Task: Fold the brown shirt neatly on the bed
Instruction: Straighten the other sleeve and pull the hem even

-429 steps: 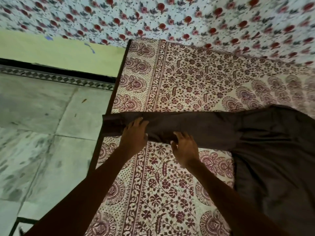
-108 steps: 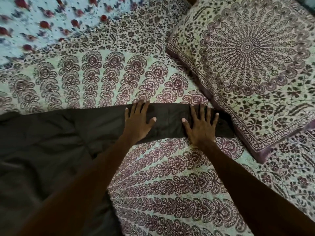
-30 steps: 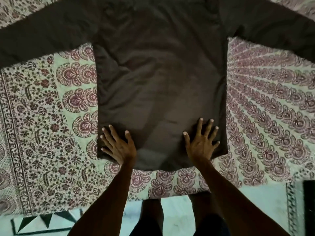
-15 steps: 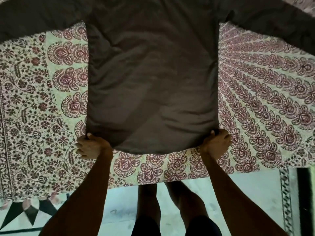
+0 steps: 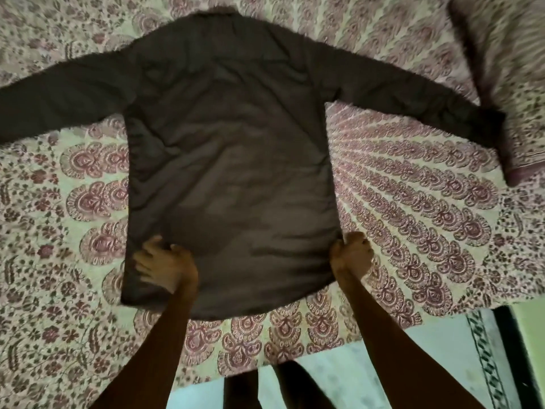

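Left hand [image 5: 165, 265] now flat on shirt [image 5: 230, 149]

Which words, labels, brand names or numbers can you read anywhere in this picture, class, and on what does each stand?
None: no readable text shows. The brown shirt shows no visible tag or print, and the bedsheet and pillow carry only floral patterns, blurred by motion.

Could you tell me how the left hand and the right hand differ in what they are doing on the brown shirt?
The left hand lies spread on top of the brown shirt, inside its lower corner; the right hand is closed on the side edge. The left hand looks blurred, the right hand sharp. Both are near the hem.
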### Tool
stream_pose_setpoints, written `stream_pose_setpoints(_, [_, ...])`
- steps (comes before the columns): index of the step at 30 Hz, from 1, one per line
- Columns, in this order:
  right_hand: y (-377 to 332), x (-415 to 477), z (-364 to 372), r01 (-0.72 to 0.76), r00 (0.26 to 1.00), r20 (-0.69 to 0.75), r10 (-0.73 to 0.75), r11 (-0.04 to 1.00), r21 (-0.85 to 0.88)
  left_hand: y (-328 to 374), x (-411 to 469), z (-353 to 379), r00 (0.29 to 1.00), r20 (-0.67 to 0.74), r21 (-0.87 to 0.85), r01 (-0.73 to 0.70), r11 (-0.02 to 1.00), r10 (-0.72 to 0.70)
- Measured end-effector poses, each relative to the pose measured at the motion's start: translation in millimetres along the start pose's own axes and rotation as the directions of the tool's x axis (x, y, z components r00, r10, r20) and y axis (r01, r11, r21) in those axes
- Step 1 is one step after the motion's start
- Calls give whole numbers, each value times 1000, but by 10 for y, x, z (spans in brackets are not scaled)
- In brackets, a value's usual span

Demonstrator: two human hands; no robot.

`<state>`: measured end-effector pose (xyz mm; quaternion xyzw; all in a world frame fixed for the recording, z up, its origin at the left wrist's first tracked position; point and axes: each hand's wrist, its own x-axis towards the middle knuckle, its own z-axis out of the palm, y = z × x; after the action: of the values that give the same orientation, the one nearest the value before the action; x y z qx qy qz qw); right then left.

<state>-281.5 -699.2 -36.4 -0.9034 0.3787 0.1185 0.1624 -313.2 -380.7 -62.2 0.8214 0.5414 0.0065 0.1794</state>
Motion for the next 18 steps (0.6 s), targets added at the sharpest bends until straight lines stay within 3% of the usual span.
stream_pose_setpoints(1, [-80,98,15,18,1000,24,-19,1000,15,251,-35,52,988,57,-29,-145,989,146])
stream_pose_setpoints(3, [-252,329,-26,49,996,69,-56,994,101,874,-60,248,888,205,-126,-393,911,412])
stream_pose_setpoints(7, [-665,769,-168,133,981,114,-155,975,175,2045,-109,643,539,400,-321,-675,665,741])
stream_pose_setpoints(9, [-839,1019,-212,211,961,138,-239,959,191,2659,-162,800,414,444,-360,-730,581,795])
stream_pose_setpoints(15, [-1277,1550,-249,269,919,251,-304,949,165,3968,-367,1130,149,424,-274,-919,283,893])
stream_pose_setpoints(18, [-1374,1685,-222,324,897,276,-345,938,121,4395,-482,1294,91,402,-188,-966,179,911])
